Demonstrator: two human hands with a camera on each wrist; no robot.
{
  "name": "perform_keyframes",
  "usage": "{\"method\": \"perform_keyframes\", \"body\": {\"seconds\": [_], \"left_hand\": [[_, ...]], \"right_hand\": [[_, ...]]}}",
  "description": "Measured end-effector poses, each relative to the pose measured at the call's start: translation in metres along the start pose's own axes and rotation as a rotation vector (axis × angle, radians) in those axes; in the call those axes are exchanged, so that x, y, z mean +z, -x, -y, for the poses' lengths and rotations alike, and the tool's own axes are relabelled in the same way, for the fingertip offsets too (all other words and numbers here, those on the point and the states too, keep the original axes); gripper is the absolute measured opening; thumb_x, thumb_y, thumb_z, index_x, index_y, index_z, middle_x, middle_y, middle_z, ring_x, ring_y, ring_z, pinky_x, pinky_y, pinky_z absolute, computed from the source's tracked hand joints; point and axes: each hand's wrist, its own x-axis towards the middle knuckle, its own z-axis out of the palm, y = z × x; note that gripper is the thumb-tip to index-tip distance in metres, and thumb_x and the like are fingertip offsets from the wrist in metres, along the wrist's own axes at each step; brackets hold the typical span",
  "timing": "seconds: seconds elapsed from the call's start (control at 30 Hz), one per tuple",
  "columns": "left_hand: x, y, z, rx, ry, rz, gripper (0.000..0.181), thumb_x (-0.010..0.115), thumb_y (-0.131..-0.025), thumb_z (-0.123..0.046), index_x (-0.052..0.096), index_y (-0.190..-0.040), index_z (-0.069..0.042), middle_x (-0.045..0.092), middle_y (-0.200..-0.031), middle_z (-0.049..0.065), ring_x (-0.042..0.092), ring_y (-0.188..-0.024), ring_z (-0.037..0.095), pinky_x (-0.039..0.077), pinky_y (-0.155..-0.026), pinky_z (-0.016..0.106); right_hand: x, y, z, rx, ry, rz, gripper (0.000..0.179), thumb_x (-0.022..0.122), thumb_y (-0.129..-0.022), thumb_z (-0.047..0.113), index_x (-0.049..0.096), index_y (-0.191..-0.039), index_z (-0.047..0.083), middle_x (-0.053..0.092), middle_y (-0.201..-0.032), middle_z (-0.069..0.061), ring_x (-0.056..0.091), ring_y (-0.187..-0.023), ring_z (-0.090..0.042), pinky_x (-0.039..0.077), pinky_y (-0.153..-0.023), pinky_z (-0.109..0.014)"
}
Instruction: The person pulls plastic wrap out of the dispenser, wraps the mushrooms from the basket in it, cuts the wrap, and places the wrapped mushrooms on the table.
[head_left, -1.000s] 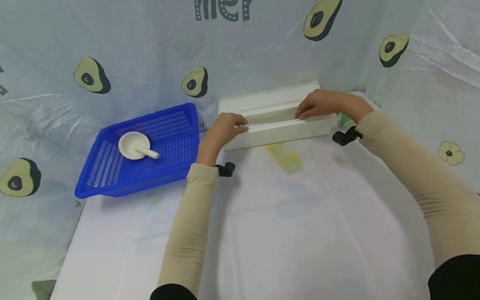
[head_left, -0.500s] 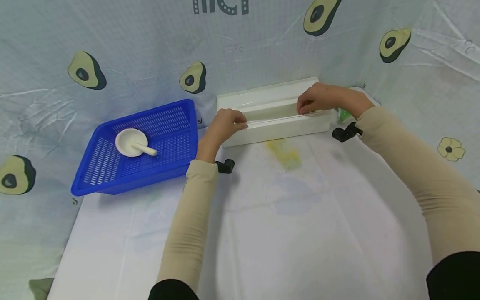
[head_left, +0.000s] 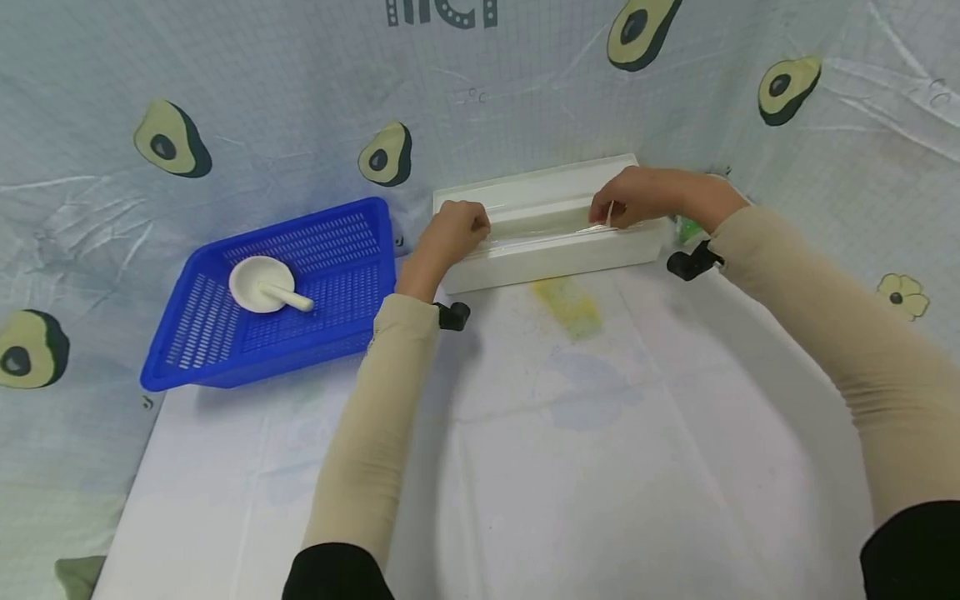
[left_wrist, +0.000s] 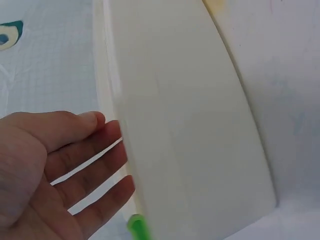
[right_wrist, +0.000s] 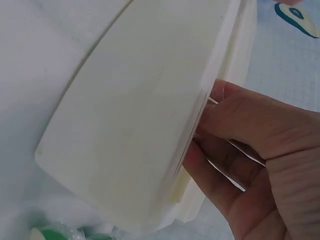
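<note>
While left hand (head_left: 453, 232) curves over white box (head_left: 555, 260), right hand (head_left: 637, 197) points downward.

So the left arm (head_left: 375, 425) reaches out far, the right arm (head_left: 817, 312) slants in from the near right, and both left hand (head_left: 452, 235) and right hand (head_left: 639, 196) pinch, fingers bent toward thumbs.

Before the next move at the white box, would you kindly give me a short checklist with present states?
1. White box open on top: ok.
2. Both hands at the box: ok; left hand toward its left end, right hand toward its right.
3. Fingertips' hold secure: cannot tell; they are partly hidden.
4. Blue basket apart from the box: ok.
5. White handled dish inside the basket: ok.
</note>
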Motion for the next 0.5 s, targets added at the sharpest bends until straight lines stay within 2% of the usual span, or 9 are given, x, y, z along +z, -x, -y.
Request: {"method": "perform_keyframes", "body": {"seconds": [0.13, 0.23, 0.3, 0.37, 0.5], "left_hand": [[-0.007, -0.008, -0.003, -0.007, -0.026, 0.116, 0.017, 0.059, -0.104, -0.012, 0.069, -0.112, -0.001, 0.069, -0.112, 0.014, 0.061, -0.102, 0.026, 0.050, -0.093, 0.039], [-0.009, -0.015, -0.007, -0.003, -0.039, 0.229, 0.021, 0.058, -0.105, -0.018, 0.065, -0.119, -0.004, 0.066, -0.122, 0.014, 0.059, -0.113, 0.026, 0.048, -0.098, 0.040], [-0.010, -0.019, -0.009, 0.012, -0.061, 0.276, 0.026, 0.058, -0.105, -0.022, 0.062, -0.125, -0.005, 0.064, -0.127, 0.015, 0.058, -0.118, 0.028, 0.047, -0.101, 0.040], [-0.009, -0.022, -0.013, 0.013, -0.084, 0.296, 0.031, 0.059, -0.105, -0.025, 0.059, -0.130, -0.006, 0.062, -0.130, 0.015, 0.057, -0.121, 0.028, 0.047, -0.102, 0.041], [-0.004, -0.026, -0.020, 0.018, -0.159, 0.288, 0.039, 0.063, -0.103, -0.027, 0.055, -0.136, -0.009, 0.061, -0.129, 0.013, 0.059, -0.115, 0.027, 0.049, -0.097, 0.042]], "right_hand": [[-0.004, 0.000, 0.003, -0.003, 0.078, 0.020, 0.025, 0.059, -0.097, -0.006, 0.068, -0.120, -0.005, 0.070, -0.110, -0.018, 0.066, -0.100, -0.031, 0.055, -0.088, -0.045], [-0.006, -0.001, 0.005, 0.037, 0.111, 0.009, 0.021, 0.059, -0.096, -0.005, 0.069, -0.114, -0.005, 0.070, -0.103, -0.018, 0.062, -0.090, -0.028, 0.054, -0.080, -0.043], [-0.008, -0.002, 0.006, 0.070, 0.108, -0.003, 0.018, 0.059, -0.097, -0.003, 0.071, -0.111, -0.004, 0.071, -0.102, -0.018, 0.062, -0.084, -0.025, 0.053, -0.076, -0.041], [-0.009, -0.002, 0.007, 0.107, 0.081, -0.009, 0.018, 0.058, -0.097, -0.001, 0.072, -0.109, -0.002, 0.071, -0.102, -0.018, 0.062, -0.081, -0.023, 0.054, -0.074, -0.039], [-0.015, -0.002, 0.009, 0.152, 0.040, -0.017, 0.018, 0.058, -0.098, 0.000, 0.072, -0.109, -0.001, 0.071, -0.103, -0.018, 0.064, -0.080, -0.022, 0.055, -0.074, -0.040]]}}
